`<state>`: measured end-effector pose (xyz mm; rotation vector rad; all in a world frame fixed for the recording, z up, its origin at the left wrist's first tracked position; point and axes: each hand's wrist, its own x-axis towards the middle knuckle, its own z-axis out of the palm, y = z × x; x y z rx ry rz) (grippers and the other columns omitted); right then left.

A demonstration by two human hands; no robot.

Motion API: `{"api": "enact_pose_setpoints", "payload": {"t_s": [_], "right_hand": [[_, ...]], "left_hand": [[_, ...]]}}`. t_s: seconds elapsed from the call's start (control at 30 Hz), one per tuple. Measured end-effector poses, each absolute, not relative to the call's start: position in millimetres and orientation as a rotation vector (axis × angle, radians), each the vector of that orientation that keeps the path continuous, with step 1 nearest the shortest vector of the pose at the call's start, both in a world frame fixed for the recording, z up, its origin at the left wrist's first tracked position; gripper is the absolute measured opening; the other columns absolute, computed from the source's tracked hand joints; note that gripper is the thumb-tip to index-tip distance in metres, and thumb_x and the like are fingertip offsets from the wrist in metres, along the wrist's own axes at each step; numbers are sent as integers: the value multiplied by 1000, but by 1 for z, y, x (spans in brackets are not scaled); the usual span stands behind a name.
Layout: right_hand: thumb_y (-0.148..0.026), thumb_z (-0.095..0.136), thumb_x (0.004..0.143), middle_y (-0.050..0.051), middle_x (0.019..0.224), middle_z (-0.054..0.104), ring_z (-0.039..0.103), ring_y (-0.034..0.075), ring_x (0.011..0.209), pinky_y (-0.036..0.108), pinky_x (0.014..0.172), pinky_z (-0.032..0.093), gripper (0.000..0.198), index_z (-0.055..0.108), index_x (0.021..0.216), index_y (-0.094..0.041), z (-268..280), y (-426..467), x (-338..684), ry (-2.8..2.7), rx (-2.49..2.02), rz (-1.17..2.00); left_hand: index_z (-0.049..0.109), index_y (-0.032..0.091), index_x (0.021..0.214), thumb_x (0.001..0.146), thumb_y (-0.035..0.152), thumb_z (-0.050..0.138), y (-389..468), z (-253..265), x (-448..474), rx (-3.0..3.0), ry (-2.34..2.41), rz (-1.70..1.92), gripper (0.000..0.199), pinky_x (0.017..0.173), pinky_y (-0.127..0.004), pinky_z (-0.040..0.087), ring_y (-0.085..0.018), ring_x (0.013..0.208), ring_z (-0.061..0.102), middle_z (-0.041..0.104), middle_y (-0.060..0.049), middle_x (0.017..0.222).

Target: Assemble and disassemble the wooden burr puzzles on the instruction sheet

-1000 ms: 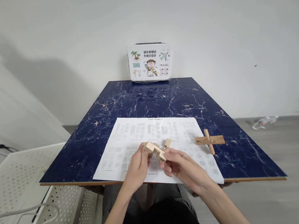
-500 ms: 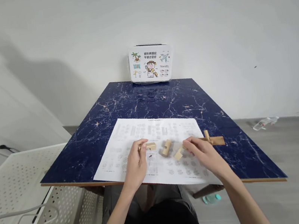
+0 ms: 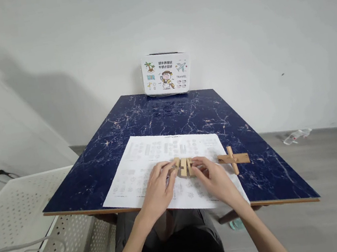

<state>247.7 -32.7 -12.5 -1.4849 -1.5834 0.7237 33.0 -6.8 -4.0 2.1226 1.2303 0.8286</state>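
Three notched wooden puzzle pieces stand side by side over the printed sheet. The fingers of my left hand (image 3: 159, 183) pinch the left wooden puzzle piece (image 3: 176, 161), and partly cover it. In the middle is another notched wooden piece (image 3: 183, 168), between my two hands. My right hand (image 3: 214, 179) is closed on the right wooden puzzle piece (image 3: 190, 166), its fingertips at that piece's right side. Two more wooden pieces, a flat bar (image 3: 242, 158) and a rounded stick (image 3: 229, 151), lie crossed to the right of my right hand.
The printed sheet (image 3: 124, 167) with small diagrams lies on the blue marble-patterned table (image 3: 166, 113). A white cartoon case (image 3: 151, 71) stands at the back against the wall. To the left is a white perforated rack (image 3: 38, 189) with a cable and a black object.
My right hand has moved left with its wooden piece, and my left hand slightly right with its own. The three pieces, apart before, are now close together. The crossed pieces show more fully.
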Motion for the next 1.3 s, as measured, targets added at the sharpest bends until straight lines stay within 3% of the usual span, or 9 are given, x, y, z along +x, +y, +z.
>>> {"api": "enact_pose_setpoints", "payload": {"t_s": [0.13,0.27,0.33,0.53,0.73,0.9,1.03,1.2,1.3], "right_hand": [[-36,51,103,8,98,79,70,22,71,35,71,56,33,69,126,-21,-13,-39,242,-1678,-1409,737],[-32,47,104,8,100,78,72,23,80,35,75,56,31,71,119,-22,-19,-42,241,-1633,-1393,680],[-32,46,104,9,104,77,72,23,81,34,76,56,29,70,118,-21,-22,-43,240,-1587,-1393,677],[-33,47,104,10,112,77,74,23,87,34,77,56,25,67,112,-20,-24,-42,240,-1482,-1388,676],[-37,52,102,9,105,78,73,24,82,34,75,54,24,67,111,-20,-24,-42,242,-1482,-1415,737],[-41,55,101,7,92,77,69,24,75,34,71,53,26,70,107,-21,-22,-43,240,-1478,-1439,748],[-40,54,102,7,95,77,69,23,77,32,69,51,26,71,106,-21,-20,-44,240,-1480,-1441,771],[-39,53,102,5,99,78,70,23,79,32,70,51,24,71,104,-23,-21,-44,240,-1501,-1451,766],[-38,53,102,6,99,78,70,23,78,32,70,51,24,71,104,-23,-21,-44,240,-1514,-1434,752]], "left_hand": [[54,30,144,106,40,54,-9,-8,32,2140,1247,854,40,119,-50,43,-31,140,50,52,-11,145],[42,32,152,98,42,67,-8,-5,34,2181,1236,822,60,118,-52,45,-34,144,46,45,-12,154],[44,32,150,97,42,70,-4,0,39,2266,1193,766,60,119,-55,42,-36,149,40,43,-11,158],[58,32,138,108,40,50,17,5,56,2489,949,552,32,122,-58,36,-35,156,30,52,-8,156],[56,26,139,109,35,46,42,-6,30,2507,1129,596,33,121,-53,36,-30,146,42,55,-10,147],[56,25,141,109,36,45,67,-8,-20,2476,1317,602,37,123,-57,31,-33,146,39,54,-11,152],[59,25,142,110,39,42,75,-6,-48,2510,1344,546,39,125,-56,31,-33,148,39,51,-10,157],[61,21,140,108,32,48,44,2,-34,2647,1453,607,36,128,-60,26,-37,154,31,46,-12,162],[64,25,134,108,27,47,9,9,-8,2678,1222,691,31,126,-54,32,-32,152,36,52,-8,156]]}}
